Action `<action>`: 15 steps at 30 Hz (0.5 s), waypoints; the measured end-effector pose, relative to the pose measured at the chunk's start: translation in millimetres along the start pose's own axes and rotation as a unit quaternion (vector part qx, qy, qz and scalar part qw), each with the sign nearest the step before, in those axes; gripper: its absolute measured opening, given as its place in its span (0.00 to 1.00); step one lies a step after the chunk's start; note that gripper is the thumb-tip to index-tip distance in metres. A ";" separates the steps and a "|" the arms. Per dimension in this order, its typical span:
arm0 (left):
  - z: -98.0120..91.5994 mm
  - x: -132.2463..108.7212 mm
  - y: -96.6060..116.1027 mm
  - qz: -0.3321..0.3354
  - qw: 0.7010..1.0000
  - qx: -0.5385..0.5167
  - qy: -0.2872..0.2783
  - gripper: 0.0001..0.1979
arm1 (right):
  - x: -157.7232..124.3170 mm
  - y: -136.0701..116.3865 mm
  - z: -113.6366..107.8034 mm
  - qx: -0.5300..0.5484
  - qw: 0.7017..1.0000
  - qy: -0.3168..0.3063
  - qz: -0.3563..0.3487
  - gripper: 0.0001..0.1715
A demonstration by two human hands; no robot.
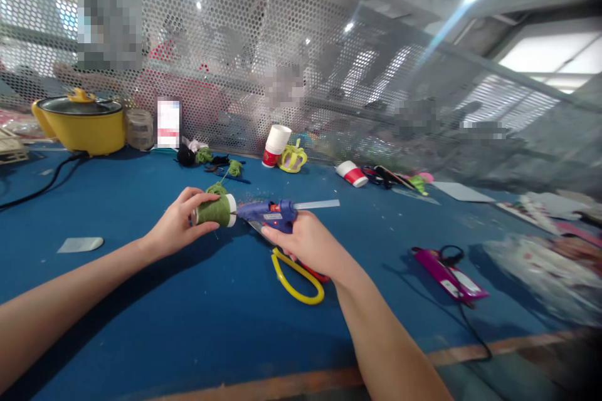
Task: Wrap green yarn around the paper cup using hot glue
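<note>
My left hand (181, 220) is closed around a small cup wrapped in green yarn (211, 212), lying on its side with its white end to the right. In my right hand (308, 239) is a blue hot glue gun (268, 213), a clear glue stick (317, 204) jutting from its back. The gun's nozzle points left and meets or nearly meets the cup's white end. Under the gun and my right hand lie scissors with yellow and red handles (301, 288), their blades partly hidden. A strand of green yarn runs from the cup to a small green ball (234, 168) behind it.
On the blue table (197, 326), a yellow electric pot (87, 128) stands back left. Stacked paper cups (275, 145) and a yellow crown-like piece (292, 158) stand by the perforated metal screen. A magenta box with a cable (449, 276) and plastic bags (540, 269) lie right.
</note>
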State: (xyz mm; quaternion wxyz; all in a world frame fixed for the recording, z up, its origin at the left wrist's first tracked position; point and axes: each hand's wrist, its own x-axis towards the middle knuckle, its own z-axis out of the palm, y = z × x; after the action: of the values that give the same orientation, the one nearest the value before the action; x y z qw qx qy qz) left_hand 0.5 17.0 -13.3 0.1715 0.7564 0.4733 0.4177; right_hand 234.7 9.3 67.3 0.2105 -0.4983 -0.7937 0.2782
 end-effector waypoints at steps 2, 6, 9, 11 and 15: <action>0.2 0.0 -0.1 0.001 1.000 -0.003 0.001 0.20 | -0.5 0.0 -0.1 0.018 1.000 -0.003 0.018 0.09; 1.1 0.1 -1.8 0.004 1.000 -0.001 0.013 0.20 | 6.2 8.8 -2.1 0.155 0.986 0.021 0.052 0.13; 1.4 0.1 -2.1 -0.004 1.000 0.007 0.018 0.20 | 20.6 26.8 -10.0 0.342 0.933 0.101 0.054 0.14; 1.2 -0.2 -1.5 -0.006 1.000 0.008 0.015 0.20 | 30.7 41.5 -19.8 0.459 0.865 0.188 0.075 0.14; 0.6 -1.1 -0.1 -0.002 1.000 0.007 0.011 0.20 | 39.9 63.8 -39.0 0.558 0.783 0.231 0.150 0.14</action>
State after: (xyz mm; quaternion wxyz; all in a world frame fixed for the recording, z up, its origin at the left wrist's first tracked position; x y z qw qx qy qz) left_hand 0.7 16.2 -14.3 0.1623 0.7520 0.4797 0.4221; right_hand 284.9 76.8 57.6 0.5844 -0.4563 -0.3425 0.5770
